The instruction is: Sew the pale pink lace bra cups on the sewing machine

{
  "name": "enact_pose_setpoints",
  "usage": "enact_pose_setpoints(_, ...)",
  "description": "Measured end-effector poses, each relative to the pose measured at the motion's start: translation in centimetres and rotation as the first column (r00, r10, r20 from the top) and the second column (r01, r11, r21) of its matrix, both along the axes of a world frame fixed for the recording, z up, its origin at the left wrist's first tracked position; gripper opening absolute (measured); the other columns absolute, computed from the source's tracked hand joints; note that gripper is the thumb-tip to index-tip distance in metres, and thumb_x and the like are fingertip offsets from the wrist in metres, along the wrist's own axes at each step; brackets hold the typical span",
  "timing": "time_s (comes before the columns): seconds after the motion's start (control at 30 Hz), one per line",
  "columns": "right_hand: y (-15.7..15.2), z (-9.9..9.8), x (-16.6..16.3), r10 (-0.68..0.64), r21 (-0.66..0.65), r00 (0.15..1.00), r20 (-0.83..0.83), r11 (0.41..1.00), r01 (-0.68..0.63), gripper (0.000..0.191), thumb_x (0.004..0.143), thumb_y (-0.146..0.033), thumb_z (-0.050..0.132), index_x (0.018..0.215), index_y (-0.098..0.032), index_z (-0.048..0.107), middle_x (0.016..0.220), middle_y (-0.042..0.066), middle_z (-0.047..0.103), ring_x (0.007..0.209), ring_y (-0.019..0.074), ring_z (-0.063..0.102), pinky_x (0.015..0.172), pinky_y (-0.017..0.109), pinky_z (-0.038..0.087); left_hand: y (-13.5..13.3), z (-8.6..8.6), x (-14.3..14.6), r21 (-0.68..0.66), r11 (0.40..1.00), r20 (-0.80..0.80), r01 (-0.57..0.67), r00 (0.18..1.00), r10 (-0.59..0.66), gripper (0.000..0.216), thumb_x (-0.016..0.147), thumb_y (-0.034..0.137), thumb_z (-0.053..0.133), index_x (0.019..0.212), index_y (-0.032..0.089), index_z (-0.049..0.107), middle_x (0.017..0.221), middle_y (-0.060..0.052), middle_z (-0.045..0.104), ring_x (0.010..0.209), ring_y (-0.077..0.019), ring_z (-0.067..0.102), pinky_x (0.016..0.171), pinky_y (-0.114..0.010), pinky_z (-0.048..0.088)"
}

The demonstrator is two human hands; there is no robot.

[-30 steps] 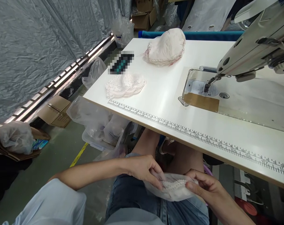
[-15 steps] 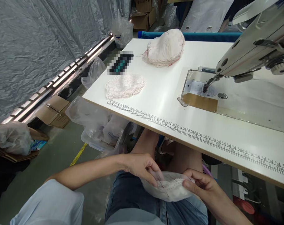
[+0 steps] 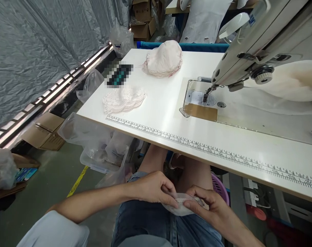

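Over my lap, a small piece of sheer white fabric with a lace-like edge (image 3: 181, 208) is held between both hands. My left hand (image 3: 158, 188) pinches its left side between thumb and fingers. On the right side, my right hand (image 3: 206, 202) grips the same edge, thumb on top. The fingers hide part of the piece. On the white sewing table (image 3: 156, 103) in front of me lie a stack of scalloped white lace pieces (image 3: 123, 99) and, farther back, a pile of pale cup-shaped fabric pieces (image 3: 163, 59).
The sewing machine (image 3: 248, 51) stands at the right, its presser foot (image 3: 206, 97) over the metal plate. A printed ruler runs along the table's front edge. Plastic bags (image 3: 94, 137) hang at the left, near a cardboard box (image 3: 44, 132). A person in white sits behind the table.
My hands have come closer together, and less of the fabric piece shows between them. The view has shifted, so the table and machine appear farther left.
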State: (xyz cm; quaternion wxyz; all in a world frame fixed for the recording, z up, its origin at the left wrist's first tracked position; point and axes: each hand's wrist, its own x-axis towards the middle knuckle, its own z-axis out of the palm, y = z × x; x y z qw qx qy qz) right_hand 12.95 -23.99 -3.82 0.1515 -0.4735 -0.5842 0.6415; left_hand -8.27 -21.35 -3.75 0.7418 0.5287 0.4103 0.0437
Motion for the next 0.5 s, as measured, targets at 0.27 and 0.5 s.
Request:
enact_pose_setpoints(0.27,-0.3,-0.5,0.2,0.004,-0.032,1.0,-0.025,0.999,-0.005,0.024,0.078,-0.044,0.065,0.075,-0.021,0.061,0.068,-0.002,0.057,0.065,0.0141,0.051,0.059,0.021,0.037,0.0,-0.1,-1.3,0.022,1.0,0.007,0.022,1.0,-0.022,0.041,0.062,0.048,0.075,0.081,0.012,0.072,0.068,0.0,0.063,0.06,-0.0097,0.052,0.054,-0.016,0.037)
enact_pose_setpoints(0.5,-0.4,0.1,-0.4,0.03,0.01,0.999,-0.02,0.999,-0.03,0.026,0.08,-0.045,0.061,0.074,-0.019,0.059,0.062,-0.003,0.051,0.06,0.0124,0.045,0.056,0.021,0.034,-0.1,0.2,0.0,0.081,0.996,0.043,0.033,0.998,-0.036,0.039,0.068,0.047,0.071,0.081,0.011,0.07,0.059,0.003,0.052,0.054,-0.0061,0.04,0.047,-0.016,0.027)
